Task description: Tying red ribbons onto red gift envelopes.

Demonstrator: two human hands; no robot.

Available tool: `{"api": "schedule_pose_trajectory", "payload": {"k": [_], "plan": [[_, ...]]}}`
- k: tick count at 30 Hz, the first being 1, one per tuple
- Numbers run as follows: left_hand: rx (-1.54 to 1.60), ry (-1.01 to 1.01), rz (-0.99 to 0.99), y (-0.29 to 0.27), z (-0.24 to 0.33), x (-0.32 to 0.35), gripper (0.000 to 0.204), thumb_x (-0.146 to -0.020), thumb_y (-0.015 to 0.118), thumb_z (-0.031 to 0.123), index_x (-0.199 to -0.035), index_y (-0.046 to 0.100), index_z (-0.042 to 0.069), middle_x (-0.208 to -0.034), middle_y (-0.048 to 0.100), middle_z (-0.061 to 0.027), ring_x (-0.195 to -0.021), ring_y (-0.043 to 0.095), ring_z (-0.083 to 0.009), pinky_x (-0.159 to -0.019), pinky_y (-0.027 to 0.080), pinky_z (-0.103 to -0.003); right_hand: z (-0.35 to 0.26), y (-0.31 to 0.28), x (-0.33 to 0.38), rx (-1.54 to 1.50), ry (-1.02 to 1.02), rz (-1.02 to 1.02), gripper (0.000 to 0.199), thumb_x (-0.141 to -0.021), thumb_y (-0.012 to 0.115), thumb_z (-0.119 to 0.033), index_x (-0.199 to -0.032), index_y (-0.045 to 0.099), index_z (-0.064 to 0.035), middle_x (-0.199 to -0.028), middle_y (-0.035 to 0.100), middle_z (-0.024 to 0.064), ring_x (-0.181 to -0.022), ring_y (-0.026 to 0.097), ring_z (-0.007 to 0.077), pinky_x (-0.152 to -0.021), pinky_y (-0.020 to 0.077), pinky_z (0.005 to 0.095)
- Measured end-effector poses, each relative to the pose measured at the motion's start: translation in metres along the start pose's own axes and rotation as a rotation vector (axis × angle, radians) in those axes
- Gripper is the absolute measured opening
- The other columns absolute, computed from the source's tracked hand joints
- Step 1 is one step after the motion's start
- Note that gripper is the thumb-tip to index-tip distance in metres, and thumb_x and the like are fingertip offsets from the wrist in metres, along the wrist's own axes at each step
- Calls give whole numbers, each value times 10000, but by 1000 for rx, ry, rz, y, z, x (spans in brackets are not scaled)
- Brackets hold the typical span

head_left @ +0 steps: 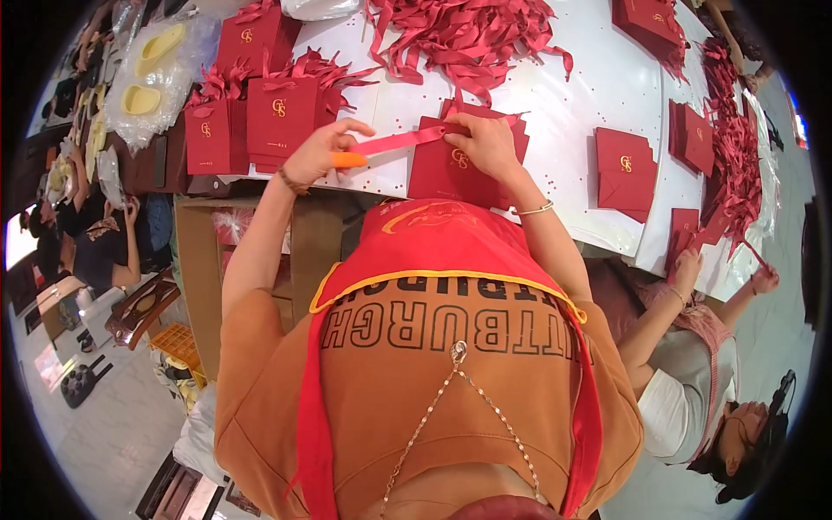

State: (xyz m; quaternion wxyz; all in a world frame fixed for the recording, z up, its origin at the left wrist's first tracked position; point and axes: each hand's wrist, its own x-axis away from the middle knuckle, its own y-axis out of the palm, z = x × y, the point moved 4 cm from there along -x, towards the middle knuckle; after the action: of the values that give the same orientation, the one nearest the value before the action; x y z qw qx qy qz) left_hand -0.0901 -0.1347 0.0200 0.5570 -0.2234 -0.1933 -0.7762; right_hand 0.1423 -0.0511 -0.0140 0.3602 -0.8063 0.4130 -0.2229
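Note:
A red paper gift bag (433,173) with a gold emblem lies flat on the white table in front of me, overlapping other red bags. From its top edge a red ribbon (399,141) stretches to the left, fairly straight. My left hand (322,154) is closed on the ribbon's left end; an orange cover, like a finger cot, sits on one of its digits. My right hand (487,146) pinches the ribbon at the bag's top edge, and its fingers partly hide the spot where ribbon and bag meet.
Loose red ribbons (468,39) are heaped beyond the bag. Bags with ribbon handles (282,113) stand at the left; flat bags (624,169) lie at the right. A cardboard box (198,269) stands below the table's left side. A co-worker's hand (689,270) handles bags at the right.

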Motion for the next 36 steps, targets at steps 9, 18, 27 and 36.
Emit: {"api": "schedule_pose_trajectory", "payload": {"k": [9,18,27,36], "plan": [[659,575,-177,-6,33,15,572,-721,614,-20,-1249,393,-7,-1049,522,-87,-819,535,-120,-758,440,-244,-2,5,-10,28,-10,-67,242,-741,619,-296,-943,628,-164,-760,639,66,-730,601,231,-648,379,364],[-59,703,233,-19,65,-19,264,-841,508,201,-984,599,-1,-845,593,-94,-729,555,-179,-656,432,-281,-7,17,-18,93,-96,-71,243,-728,631,-293,-938,628,-172,-756,644,46,-727,609,216,-674,371,378],[-1321,420,320,54,21,-82,259,-839,468,281,-803,603,62,-800,589,-131,-796,567,-301,-637,415,-450,-25,-11,-4,281,-289,112,244,-657,693,-260,-845,614,-125,-842,600,50,-831,545,221,-668,417,344],[-1064,866,306,65,46,-84,140,-764,605,141,-740,541,19,-739,572,-102,-686,567,-235,-575,418,-365,33,-16,25,-251,66,95,242,-706,673,-169,-892,597,-34,-873,589,119,-814,569,273,-719,451,334]]}}
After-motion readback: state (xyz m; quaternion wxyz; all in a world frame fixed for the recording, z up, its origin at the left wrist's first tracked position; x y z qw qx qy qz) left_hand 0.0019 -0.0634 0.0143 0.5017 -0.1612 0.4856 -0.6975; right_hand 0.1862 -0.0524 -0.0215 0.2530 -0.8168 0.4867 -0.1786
